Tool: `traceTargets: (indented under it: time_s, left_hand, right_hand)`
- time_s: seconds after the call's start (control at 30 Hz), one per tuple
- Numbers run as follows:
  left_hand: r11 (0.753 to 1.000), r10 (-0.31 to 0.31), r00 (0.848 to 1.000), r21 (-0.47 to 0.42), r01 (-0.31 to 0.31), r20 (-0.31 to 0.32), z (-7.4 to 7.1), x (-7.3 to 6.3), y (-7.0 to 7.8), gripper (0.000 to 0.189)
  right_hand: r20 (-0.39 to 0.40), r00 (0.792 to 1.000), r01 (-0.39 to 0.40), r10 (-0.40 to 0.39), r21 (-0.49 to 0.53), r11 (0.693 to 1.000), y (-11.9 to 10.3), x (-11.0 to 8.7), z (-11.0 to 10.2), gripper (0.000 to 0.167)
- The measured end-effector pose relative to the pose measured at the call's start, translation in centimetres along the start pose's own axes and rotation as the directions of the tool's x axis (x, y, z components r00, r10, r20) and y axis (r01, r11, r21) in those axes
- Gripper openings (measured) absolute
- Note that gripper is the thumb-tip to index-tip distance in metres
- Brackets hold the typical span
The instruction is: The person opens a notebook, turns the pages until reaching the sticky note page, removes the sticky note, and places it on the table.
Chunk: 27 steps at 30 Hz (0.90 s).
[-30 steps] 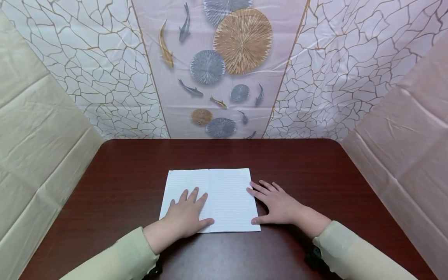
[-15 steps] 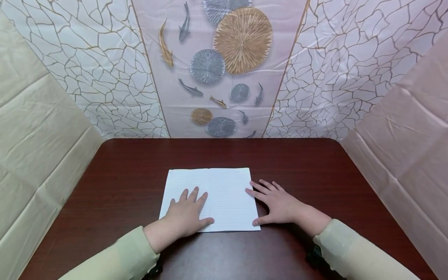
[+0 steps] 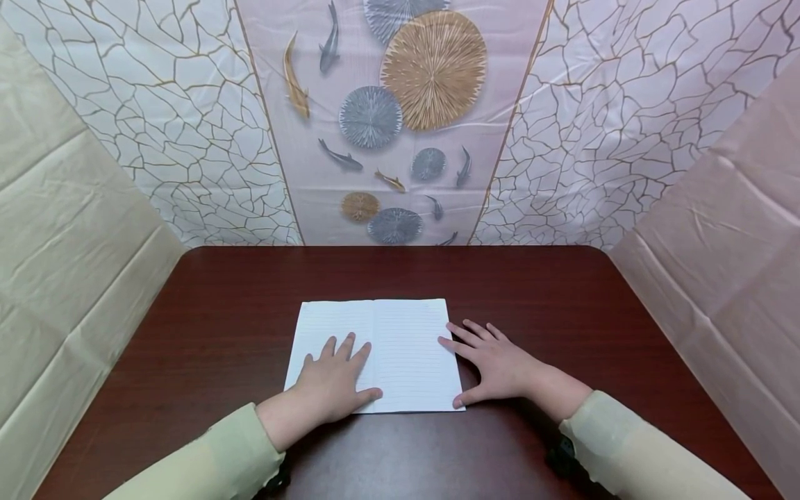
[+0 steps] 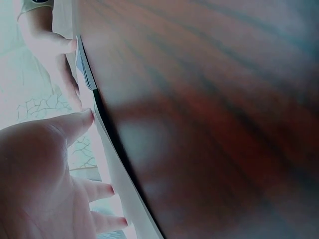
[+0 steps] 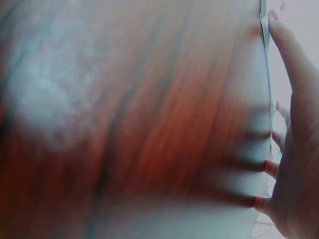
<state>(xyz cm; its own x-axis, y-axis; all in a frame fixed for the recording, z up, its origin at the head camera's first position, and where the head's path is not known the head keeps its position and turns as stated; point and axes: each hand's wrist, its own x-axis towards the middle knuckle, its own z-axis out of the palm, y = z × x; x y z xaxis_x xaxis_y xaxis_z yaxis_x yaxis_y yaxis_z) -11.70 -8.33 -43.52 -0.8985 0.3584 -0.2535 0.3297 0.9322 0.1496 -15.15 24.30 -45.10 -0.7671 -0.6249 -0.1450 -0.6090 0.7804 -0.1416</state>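
An open notebook [image 3: 412, 354] with blank lined pages lies flat on the dark reddish-brown table. My left hand [image 3: 331, 385] rests on its left page with fingers spread, the thumb reaching just past the centre fold. At the right edge, my right hand [image 3: 503, 368] has its fingers spread; thumb and index fingertips touch the margin of the right page, while other fingers lie at or beyond the edge. In the left wrist view, the notebook [image 4: 117, 174] appears edge-on under the left hand [image 4: 40, 169]. The right wrist view shows the right hand [image 5: 299, 134] beside the page edge.
The wooden table [image 3: 237, 278] extends around the notebook on every side. A patterned cloth [image 3: 387, 139] with fish and round leaf shapes hangs behind it. Pale creased cloth walls [image 3: 81, 243] flank both sides.
My right thumb has slid slightly toward the notebook's lower right corner, and the right index finger a little further onto the page. The left hand and notebook stay put.
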Motion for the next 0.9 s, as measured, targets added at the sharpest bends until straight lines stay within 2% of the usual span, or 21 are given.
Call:
traceTargets:
  time_s: [0.4, 0.57, 0.77, 0.9]
  left_hand:
    - [1.000, -0.011, 0.999, -0.026, 0.010, -0.030, 0.09, -0.01, -0.04, 0.084]
    - [0.998, -0.028, 0.997, -0.049, 0.024, -0.078, 0.29, -0.06, 0.08, 0.082]
    - [1.000, 0.022, 0.984, 0.020, -0.018, -0.177, 0.16, -0.32, 0.27, 0.072]
    - [0.997, 0.065, 0.975, 0.042, -0.057, -0.213, -0.09, -0.52, 0.54, 0.069]
  right_hand:
    - [-0.030, 1.000, -0.009, 0.009, 0.006, 1.000, -0.10, 0.07, -0.01, 0.107]
    - [-0.039, 0.999, -0.019, 0.019, -0.001, 1.000, -0.19, 0.26, 0.15, 0.107]
    - [-0.053, 0.998, -0.027, 0.027, -0.006, 1.000, -0.33, 0.43, 0.22, 0.106]
    - [-0.048, 0.998, -0.038, 0.038, -0.002, 0.999, -0.46, 0.50, 0.12, 0.105]
